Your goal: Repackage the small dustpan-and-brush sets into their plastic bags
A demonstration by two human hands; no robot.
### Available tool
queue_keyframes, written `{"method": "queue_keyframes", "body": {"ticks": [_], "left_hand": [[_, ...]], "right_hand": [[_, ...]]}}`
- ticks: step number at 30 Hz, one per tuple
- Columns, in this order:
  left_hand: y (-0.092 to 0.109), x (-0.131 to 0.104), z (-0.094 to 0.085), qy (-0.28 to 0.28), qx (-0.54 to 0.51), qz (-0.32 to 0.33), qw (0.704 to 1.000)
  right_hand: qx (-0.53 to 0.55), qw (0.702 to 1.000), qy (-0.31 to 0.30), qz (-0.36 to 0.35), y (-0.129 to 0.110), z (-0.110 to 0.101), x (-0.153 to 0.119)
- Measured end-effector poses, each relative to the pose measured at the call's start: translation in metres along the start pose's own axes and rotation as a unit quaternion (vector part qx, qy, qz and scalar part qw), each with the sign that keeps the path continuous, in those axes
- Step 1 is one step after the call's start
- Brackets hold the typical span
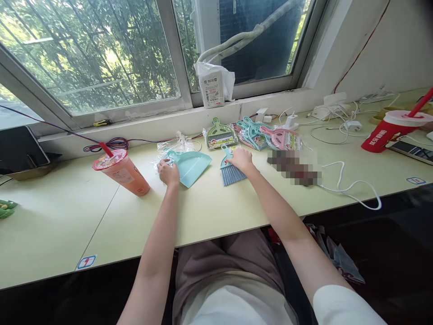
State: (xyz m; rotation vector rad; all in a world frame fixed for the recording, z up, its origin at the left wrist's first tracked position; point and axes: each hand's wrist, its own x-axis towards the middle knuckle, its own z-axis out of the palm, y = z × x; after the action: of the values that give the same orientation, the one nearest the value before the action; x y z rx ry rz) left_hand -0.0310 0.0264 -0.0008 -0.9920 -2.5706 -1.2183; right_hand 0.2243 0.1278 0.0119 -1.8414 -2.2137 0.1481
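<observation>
A mint-green dustpan lies on the table with its wide edge toward the right. My left hand is closed at its handle end, beside crumpled clear plastic; the fingertips are partly hidden. To the right, a small matching hand brush rests with its grey-blue bristles pointing toward me. My right hand is closed on the right side of its head, covering part of it. The brush and the dustpan are apart.
Behind are a wrapped green brush set and several wrapped blue and pink sets. An orange drink cup stands left. Far right are a red cup and a phone. A white cable hangs over the front edge.
</observation>
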Motion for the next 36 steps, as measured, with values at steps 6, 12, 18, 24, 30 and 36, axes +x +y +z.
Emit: {"method": "queue_keyframes", "body": {"ticks": [6, 12, 18, 24, 30, 36], "left_hand": [[-0.006, 0.004, 0.003, -0.021, 0.036, -0.009, 0.999], [-0.006, 0.004, 0.003, -0.014, 0.031, -0.013, 0.999], [-0.005, 0.004, 0.001, -0.031, 0.008, -0.020, 0.999], [-0.004, 0.004, 0.000, -0.017, -0.010, -0.026, 0.999], [-0.002, 0.003, -0.003, 0.006, -0.020, -0.017, 1.000], [-0.002, 0.003, -0.002, 0.006, -0.016, -0.013, 1.000]], "right_hand": [[0.005, 1.000, -0.019, 0.006, 0.003, 0.002, 0.003], [0.013, 0.999, -0.044, -0.017, 0.007, -0.001, 0.004], [0.055, 0.994, -0.082, -0.044, 0.012, -0.005, 0.002], [0.026, 1.000, 0.012, -0.009, 0.010, -0.003, 0.001], [0.062, 0.994, 0.091, 0.027, 0.016, -0.006, 0.001], [0.068, 0.993, 0.091, 0.037, 0.023, -0.001, 0.006]]}}
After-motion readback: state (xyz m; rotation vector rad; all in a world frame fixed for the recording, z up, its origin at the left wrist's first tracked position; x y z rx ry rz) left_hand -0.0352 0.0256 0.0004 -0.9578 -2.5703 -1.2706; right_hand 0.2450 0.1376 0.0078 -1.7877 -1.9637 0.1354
